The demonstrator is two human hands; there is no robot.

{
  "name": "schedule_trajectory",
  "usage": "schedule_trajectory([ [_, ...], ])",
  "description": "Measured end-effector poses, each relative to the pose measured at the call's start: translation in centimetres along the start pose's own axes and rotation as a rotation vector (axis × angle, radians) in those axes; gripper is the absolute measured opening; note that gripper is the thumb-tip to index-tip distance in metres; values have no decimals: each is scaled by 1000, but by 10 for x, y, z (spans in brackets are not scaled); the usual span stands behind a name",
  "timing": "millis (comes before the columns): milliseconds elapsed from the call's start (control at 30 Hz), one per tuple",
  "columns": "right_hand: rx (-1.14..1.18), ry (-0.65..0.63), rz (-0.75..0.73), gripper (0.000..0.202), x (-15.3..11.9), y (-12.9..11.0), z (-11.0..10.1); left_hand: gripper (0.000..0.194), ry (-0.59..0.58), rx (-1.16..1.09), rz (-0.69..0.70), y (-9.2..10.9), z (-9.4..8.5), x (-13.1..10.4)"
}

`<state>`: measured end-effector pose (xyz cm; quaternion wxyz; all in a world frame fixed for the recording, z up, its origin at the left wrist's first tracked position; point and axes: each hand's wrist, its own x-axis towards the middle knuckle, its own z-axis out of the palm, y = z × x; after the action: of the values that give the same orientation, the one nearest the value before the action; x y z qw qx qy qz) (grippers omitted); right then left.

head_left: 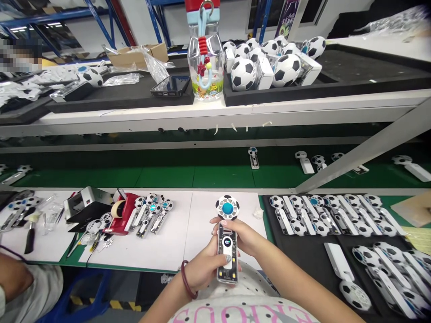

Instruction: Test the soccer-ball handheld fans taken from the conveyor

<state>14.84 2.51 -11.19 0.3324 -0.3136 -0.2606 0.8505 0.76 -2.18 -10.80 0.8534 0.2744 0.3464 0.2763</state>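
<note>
I have the handheld fan (227, 242) held above the bench (161, 242), my left hand (202, 269) wrapped around its clear handle, my right hand (247, 237) pinching the upper handle. It looks light, rigid, slick plastic; the handle seems safest, not the football-patterned head.

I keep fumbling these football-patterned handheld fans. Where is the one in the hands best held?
Probably by the clear handle, as here: the left hand wraps the lower handle from the left, thumb on the front, and the right hand steadies the upper part from the right. The handheld fan stands upright, so the long flat handle offers the grip; the round head stays free.
</note>
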Motion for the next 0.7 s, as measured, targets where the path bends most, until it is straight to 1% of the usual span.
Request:
schedule_trajectory([
  [100, 14, 3, 7, 38, 2, 1, -1, 51, 5, 11, -6, 2, 1, 1],
  [267, 50, -7, 14, 37, 4, 2, -4, 52, 15, 27, -26, 5, 1, 3],
  [333, 76, -26, 16, 36, 5, 2, -5, 56, 3, 33, -34, 6, -1, 3],
  [467, 132, -48, 18, 34, 9, 3, -3, 73, -39, 44, -21, 9, -6, 3],
  [567, 120, -51, 14, 34, 10, 1, -1, 69, -76, 53, 7, 6, -6, 5],
  [633, 85, -66, 18, 31, 7, -6, -1, 68, -82, 71, 58, 0, -7, 7],
  [667, 32, -53, 10, 29, 3, -11, -1, 70, -85, 106, 101, -5, -10, 9],
  [700, -49, -10, -13, 26, -3, -16, -2, 75, -85, 156, 144, -9, -15, 10],
])
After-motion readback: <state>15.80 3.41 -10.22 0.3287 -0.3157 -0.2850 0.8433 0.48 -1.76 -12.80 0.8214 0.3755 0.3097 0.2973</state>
